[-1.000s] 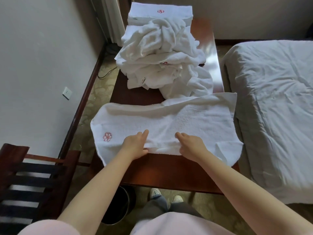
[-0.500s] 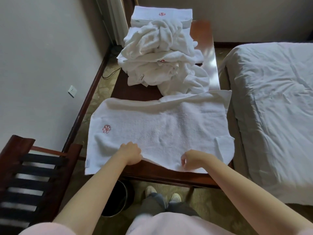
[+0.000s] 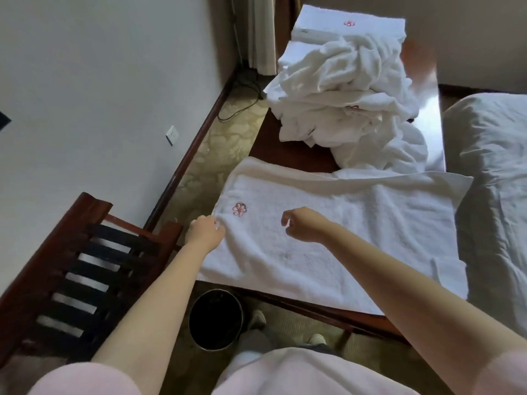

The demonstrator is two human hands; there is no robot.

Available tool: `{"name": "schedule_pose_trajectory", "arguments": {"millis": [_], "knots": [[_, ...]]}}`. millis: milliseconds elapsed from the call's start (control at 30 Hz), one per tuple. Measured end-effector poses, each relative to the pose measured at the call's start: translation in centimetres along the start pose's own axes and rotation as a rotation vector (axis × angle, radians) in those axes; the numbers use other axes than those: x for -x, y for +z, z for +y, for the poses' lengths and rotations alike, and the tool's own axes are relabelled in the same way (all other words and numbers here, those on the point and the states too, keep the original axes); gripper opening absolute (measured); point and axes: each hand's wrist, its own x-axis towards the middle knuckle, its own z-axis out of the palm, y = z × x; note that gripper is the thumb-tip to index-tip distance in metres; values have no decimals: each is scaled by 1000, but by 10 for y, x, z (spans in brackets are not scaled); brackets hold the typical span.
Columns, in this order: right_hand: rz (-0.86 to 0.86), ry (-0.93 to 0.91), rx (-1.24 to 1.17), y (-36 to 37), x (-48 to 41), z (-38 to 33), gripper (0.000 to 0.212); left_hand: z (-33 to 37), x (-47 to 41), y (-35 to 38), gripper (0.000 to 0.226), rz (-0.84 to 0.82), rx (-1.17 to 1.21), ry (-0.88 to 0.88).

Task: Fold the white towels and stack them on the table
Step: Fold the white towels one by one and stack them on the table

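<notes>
The towel (image 3: 356, 223) lies spread on the bench (image 3: 288, 152), long axis running rightward from the left hand (image 3: 205, 233), whose fingers (image 3: 214, 223) pinch its end (the nearer hand), the right hand (image 3: 305, 225) hovering above, loosely curled, empty.

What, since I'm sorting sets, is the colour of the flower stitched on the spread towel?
The flower is pinkish red; head view.
</notes>
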Motion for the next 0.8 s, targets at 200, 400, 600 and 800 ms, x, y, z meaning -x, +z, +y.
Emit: {"name": "schedule_pose_trajectory", "arguments": {"millis": [200,400,600,800], "knots": [[12,-55,32,-5,-75,-72,33,-29,-38,10,68,-201,417,-240],[-76,-165,154,-5,-123,-122,51,-42,-48,15,16,-235,940,-318],[-303,-435,657,-15,-149,-170,51,-43,-37,-2,17,-154,508,34],[-308,-337,1085,-43,-160,-172,32,-49,-31,-18,25,-103,540,77]]}}
